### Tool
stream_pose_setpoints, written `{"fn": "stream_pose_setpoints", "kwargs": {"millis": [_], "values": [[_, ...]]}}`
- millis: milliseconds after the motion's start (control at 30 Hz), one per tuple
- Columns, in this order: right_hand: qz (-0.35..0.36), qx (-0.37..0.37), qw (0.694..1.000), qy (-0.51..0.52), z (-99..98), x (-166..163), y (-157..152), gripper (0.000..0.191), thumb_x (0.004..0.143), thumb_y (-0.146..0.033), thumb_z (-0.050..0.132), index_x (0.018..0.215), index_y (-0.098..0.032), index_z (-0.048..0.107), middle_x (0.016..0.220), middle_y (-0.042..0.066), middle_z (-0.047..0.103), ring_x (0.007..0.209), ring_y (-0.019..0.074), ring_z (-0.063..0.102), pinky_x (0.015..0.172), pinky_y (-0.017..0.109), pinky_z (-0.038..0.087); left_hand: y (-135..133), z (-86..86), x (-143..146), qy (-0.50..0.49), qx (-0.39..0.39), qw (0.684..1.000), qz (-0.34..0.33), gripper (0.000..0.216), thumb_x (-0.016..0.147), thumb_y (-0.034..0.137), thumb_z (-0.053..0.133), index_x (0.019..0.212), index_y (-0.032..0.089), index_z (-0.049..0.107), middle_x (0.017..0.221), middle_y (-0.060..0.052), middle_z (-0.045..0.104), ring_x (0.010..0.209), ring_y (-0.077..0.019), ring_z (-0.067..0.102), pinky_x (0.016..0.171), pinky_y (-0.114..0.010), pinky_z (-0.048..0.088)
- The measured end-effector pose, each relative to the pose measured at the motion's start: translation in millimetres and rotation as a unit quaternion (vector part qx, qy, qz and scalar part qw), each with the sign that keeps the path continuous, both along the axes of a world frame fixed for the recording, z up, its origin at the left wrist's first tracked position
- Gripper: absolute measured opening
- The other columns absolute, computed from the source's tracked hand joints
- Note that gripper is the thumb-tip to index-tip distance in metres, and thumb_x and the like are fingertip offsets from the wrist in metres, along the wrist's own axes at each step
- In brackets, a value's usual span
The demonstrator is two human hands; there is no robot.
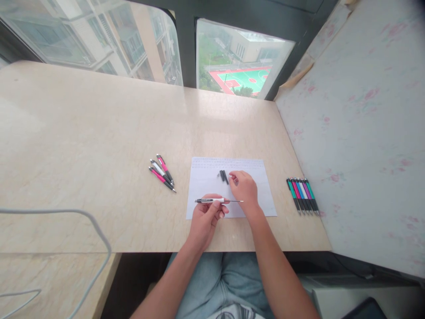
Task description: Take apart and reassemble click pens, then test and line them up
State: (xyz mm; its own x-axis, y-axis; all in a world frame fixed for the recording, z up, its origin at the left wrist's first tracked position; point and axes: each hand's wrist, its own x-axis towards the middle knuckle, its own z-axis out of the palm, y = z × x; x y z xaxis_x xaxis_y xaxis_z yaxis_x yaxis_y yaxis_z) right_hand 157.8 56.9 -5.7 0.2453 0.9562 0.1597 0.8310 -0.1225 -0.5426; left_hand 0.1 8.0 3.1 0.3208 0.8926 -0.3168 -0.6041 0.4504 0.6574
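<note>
My left hand (207, 219) is closed around the white barrel of a disassembled ballpoint pen (209, 200), held level above the paper's lower part. Its thin refill (235, 201) sticks out bare to the right, toward my right wrist. My right hand (244, 188) hovers over the paper, fingers curled and slightly apart, with nothing visible in them. Just left of its fingertips lie two black pen parts (222, 176), side by side. A tiny silvery piece (218, 175), too small to make out clearly, lies beside them.
Under the hands is a sheet of paper (199, 186) with lines of writing at its top. Several pens (162, 173) lie loosely to the left. A row of several coloured pens (302, 195) lies at right, near the papered wall (358, 133). A grey cable (96, 226) loops at left.
</note>
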Motion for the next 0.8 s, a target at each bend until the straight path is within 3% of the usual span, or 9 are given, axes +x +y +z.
{"fn": "stream_pose_setpoints", "kwargs": {"millis": [100, 200, 300, 400, 567, 800], "values": [[0.008, 0.007, 1.000, 0.022, 0.7, -0.6, 0.5, 0.020, 0.086, -0.021, 0.053, 0.095, -0.019, 0.071, 0.089, 0.009, 0.071, 0.084, 0.0222, 0.062, 0.078, 0.035, 0.048, 0.2, 1.0, 0.2, 0.002, -0.006, 1.000, -0.003, 0.018, 0.083, 0.028, 0.072, 0.094, 0.016, 0.067, 0.091, -0.008, 0.073, 0.068, -0.0103, 0.064, 0.059, -0.021, 0.045], [0.002, 0.019, 0.993, 0.120, 5.4, 4.0, -9.3, 0.023, 0.089, -0.030, 0.052, 0.095, -0.018, 0.071, 0.091, 0.008, 0.072, 0.080, 0.0203, 0.064, 0.076, 0.034, 0.049, 0.7, 1.4, 0.0, 0.005, -0.011, 1.000, -0.005, 0.020, 0.082, 0.029, 0.074, 0.094, 0.016, 0.067, 0.091, -0.008, 0.073, 0.067, -0.0105, 0.064, 0.059, -0.021, 0.045], [-0.012, -0.002, 0.963, 0.269, 15.5, 10.9, -27.3, 0.032, 0.093, -0.041, 0.048, 0.094, -0.018, 0.070, 0.087, 0.008, 0.073, 0.076, 0.0188, 0.064, 0.065, 0.030, 0.049, 1.0, 1.8, 0.3, 0.003, -0.012, 1.000, -0.004, 0.019, 0.082, 0.029, 0.073, 0.094, 0.016, 0.067, 0.091, -0.008, 0.073, 0.067, -0.0104, 0.063, 0.058, -0.021, 0.045], [0.028, -0.035, 0.934, 0.355, 30.9, 15.7, -48.3, 0.039, 0.097, -0.045, 0.043, 0.092, -0.017, 0.070, 0.081, 0.007, 0.072, 0.072, 0.0178, 0.063, 0.060, 0.029, 0.048, 0.6, 3.9, 1.4, 0.014, -0.006, 1.000, -0.004, 0.019, 0.082, 0.028, 0.073, 0.094, 0.015, 0.067, 0.091, -0.008, 0.073, 0.068, -0.0107, 0.063, 0.059, -0.021, 0.045], [0.120, -0.054, 0.957, 0.260, 56.8, 17.3, -72.6, 0.019, 0.091, -0.033, 0.058, 0.090, -0.021, 0.073, 0.090, 0.005, 0.073, 0.081, 0.0179, 0.065, 0.068, 0.029, 0.051, -1.0, 8.2, 2.7, 0.054, 0.026, 0.998, -0.015, 0.019, 0.083, 0.028, 0.072, 0.094, 0.015, 0.066, 0.092, -0.009, 0.074, 0.068, -0.0119, 0.063, 0.062, -0.023, 0.047], [0.146, -0.049, 0.972, 0.177, 68.4, 23.2, -82.5, 0.015, 0.091, -0.023, 0.057, 0.088, -0.023, 0.072, 0.085, 0.004, 0.070, 0.079, 0.0171, 0.063, 0.062, 0.027, 0.051, -3.0, 4.7, 2.2, 0.099, 0.071, 0.991, -0.050, 0.022, 0.084, 0.033, 0.071, 0.095, 0.015, 0.066, 0.095, -0.011, 0.074, 0.072, -0.0156, 0.065, 0.064, -0.027, 0.048]]}}
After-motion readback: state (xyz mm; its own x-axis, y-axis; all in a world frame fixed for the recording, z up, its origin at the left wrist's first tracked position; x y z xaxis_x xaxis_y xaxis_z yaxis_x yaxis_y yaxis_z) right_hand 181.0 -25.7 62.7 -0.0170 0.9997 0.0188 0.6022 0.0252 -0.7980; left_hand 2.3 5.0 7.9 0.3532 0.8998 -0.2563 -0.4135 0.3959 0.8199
